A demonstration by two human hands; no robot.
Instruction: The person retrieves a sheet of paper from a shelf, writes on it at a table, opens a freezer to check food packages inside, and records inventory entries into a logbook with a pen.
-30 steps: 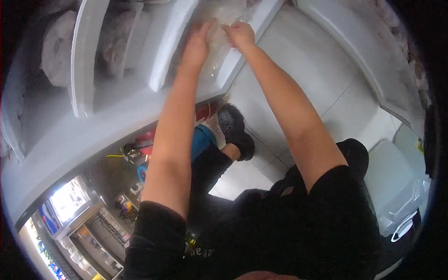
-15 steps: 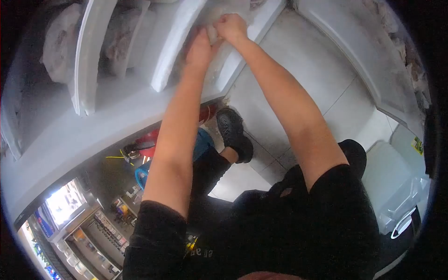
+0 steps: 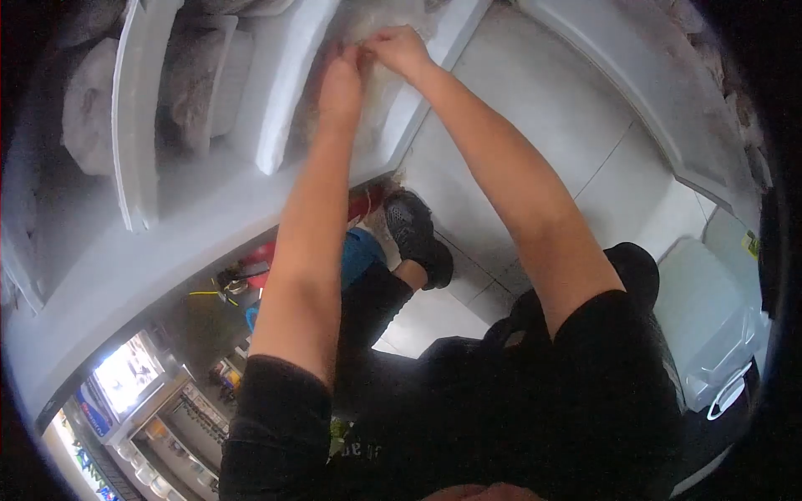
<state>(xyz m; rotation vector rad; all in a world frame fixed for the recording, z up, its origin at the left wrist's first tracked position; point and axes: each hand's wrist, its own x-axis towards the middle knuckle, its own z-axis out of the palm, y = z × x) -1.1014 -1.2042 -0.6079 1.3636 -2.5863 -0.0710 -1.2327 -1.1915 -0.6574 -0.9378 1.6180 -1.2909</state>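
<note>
Both my hands reach into the lowest compartment of a frosty white freezer (image 3: 192, 196) at the top of the view. My left hand (image 3: 341, 83) has its fingers bent and pressed together at the tips. Close against it, my right hand (image 3: 399, 50) is closed in a pinch. Their fingertips meet over pale, translucent plastic bags (image 3: 380, 92). Whatever lies between the fingers is too small to make out. A white frosted shelf edge (image 3: 292, 92) stands just left of my left hand.
The open freezer door (image 3: 618, 83) curves along the upper right above grey floor tiles (image 3: 518, 117). Frosted packages (image 3: 90, 108) lie on other shelves at the left. A translucent plastic container (image 3: 710, 317) stands at the right. My dark shoe (image 3: 413, 234) rests near the freezer base.
Both hands have shifted slightly left and stay in the same compartment. My right hand has moved from apart to fingertip contact with my left. The view has turned slightly.
</note>
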